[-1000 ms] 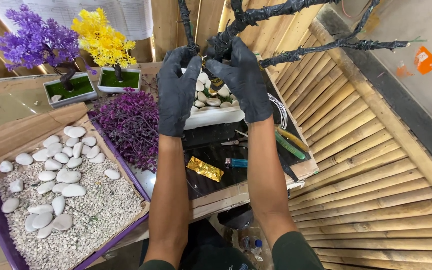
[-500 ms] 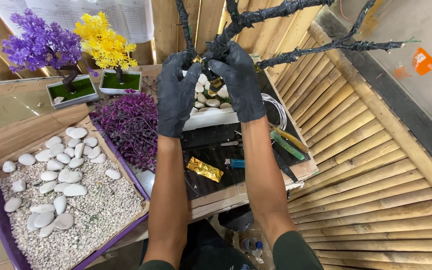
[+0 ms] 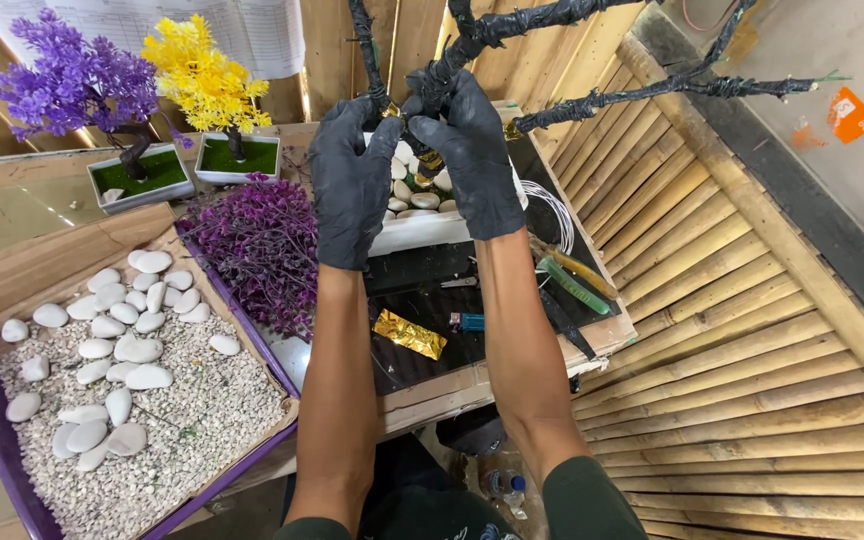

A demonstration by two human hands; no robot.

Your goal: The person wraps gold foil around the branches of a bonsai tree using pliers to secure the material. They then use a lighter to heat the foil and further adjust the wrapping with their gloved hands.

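Here, in the head view, both hands wear black gloves and are raised together over a white rectangular planter [image 3: 422, 232] filled with white pebbles. The left hand [image 3: 352, 185] is curled, its fingers closed around the lower trunk of a bare artificial tree [image 3: 472, 35] wrapped in black tape, while the right hand [image 3: 467, 155] grips the same trunk just beside it, fingers folded tight and thumb pressed toward the left hand. The tree stands in the planter directly under the hands, and its dark branches spread up and away to the right of them. Left of the left hand lies a heap of purple artificial foliage [image 3: 257, 240], and further left and nearer the person sits a cardboard tray [image 3: 252, 330] holding fine gravel and smooth white stones [image 3: 122, 330]. Beyond that hand, farther from the person, stand a purple miniature tree [image 3: 72, 85] and a yellow miniature tree [image 3: 207, 80], each in a small white pot with green turf. Below the right wrist, on a black mat, lie a gold foil wrapper [image 3: 409, 333], a small blue lighter [image 3: 470, 322] and a green-handled tool [image 3: 572, 285]. A coil of white wire [image 3: 550, 210] rests just right of the right forearm.
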